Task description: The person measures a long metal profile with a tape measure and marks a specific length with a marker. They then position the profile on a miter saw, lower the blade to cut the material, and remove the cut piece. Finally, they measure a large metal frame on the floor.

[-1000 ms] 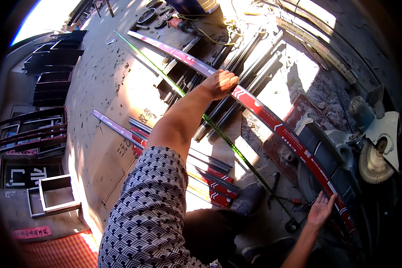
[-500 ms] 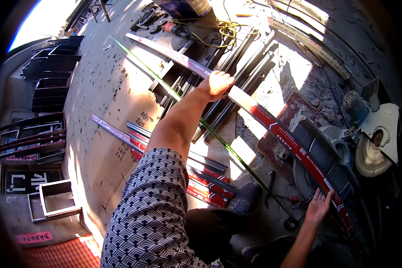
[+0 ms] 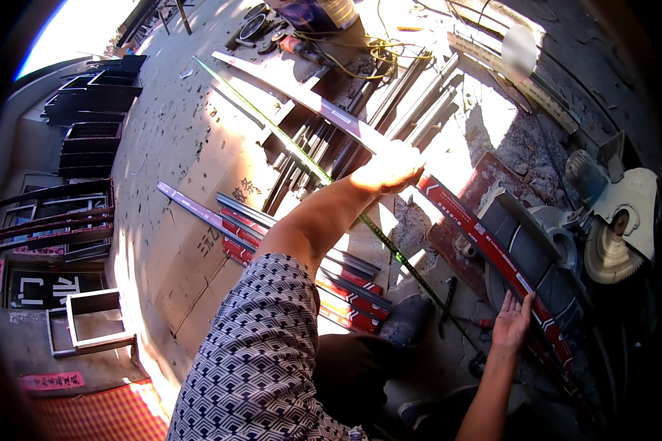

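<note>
A long, thin metal profile with red and pale film slants from the far left down to the near right. My left hand is closed round it near its middle, in bright sunlight. Close to its near end, my right hand is palm up with fingers stretched out, touching the profile's edge. A green tape measure blade runs roughly alongside, passing under my left forearm. Right of the profile stands a mitre saw with a toothed round blade.
Dark metal bars lie on the floor beyond my left arm. Red-filmed profiles rest on flattened cardboard near my shoe. A power tool with a yellow cord lies at the back. Black frames line the left.
My left hand has moved along the profile toward its near end. My right hand has shifted slightly up and left, still against the profile's edge.
</note>
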The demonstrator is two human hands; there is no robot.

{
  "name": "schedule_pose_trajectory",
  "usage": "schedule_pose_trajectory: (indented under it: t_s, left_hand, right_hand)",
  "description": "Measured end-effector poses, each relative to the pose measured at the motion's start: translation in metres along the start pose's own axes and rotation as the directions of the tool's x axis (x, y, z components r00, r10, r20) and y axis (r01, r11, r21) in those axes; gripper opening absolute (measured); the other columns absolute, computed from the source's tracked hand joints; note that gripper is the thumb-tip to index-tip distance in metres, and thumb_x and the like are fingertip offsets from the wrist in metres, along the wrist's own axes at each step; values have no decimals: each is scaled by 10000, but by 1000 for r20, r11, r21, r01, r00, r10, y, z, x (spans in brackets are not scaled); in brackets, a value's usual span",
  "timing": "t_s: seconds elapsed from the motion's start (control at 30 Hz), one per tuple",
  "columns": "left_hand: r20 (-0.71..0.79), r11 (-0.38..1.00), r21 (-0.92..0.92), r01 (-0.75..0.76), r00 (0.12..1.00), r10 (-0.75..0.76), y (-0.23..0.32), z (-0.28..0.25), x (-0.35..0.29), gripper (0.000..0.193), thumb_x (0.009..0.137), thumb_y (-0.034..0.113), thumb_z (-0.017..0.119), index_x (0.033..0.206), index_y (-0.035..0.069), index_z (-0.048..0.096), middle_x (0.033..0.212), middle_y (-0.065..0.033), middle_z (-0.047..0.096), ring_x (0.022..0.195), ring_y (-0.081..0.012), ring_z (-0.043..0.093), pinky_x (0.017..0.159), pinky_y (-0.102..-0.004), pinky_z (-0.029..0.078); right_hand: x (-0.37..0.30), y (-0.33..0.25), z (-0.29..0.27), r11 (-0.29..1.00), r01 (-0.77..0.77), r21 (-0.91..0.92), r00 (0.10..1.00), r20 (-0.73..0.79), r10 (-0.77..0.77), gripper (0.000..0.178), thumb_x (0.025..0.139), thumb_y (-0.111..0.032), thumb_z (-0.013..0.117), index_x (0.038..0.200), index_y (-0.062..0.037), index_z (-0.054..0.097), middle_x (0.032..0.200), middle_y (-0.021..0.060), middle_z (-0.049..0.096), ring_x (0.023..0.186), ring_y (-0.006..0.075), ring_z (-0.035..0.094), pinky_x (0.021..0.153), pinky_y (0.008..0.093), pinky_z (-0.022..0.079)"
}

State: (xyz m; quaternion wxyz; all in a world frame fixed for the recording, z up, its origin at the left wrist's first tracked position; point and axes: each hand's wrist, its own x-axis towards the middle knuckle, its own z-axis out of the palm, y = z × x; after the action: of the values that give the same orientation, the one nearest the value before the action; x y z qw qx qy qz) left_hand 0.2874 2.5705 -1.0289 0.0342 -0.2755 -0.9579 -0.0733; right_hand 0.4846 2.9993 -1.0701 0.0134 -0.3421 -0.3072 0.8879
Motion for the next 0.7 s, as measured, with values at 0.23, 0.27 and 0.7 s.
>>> schedule_pose_trajectory:
  t_s: [0.23,0.27,0.7]
  left_hand:
    - [-75,947,-155,-282,959,273,38,43,0,142,889,164,699,862,51,618,876,-138,648,859,-306,653,802,-440,499]
    - [-76,959,-131,-251,967,243,43,41,0,132,892,175,689,848,80,609,853,-110,620,842,-293,629,798,-427,491]
    - [23,988,-57,-146,989,148,53,34,5,95,934,73,600,931,48,508,861,-174,561,876,-393,576,813,-492,463]
  right_hand:
    - [-7,27,41,995,-96,33,993,-60,98,588,988,-286,724,1460,-33,482,1553,154,467,1482,254,388,1250,428,338]
    - [-7,30,43,995,-98,32,994,-41,100,577,988,-286,723,1449,-30,490,1536,152,486,1467,254,409,1247,426,346]
    - [-5,48,64,994,-87,70,996,-12,88,496,967,-320,764,1333,-69,545,1281,91,600,1231,279,587,1082,463,513]
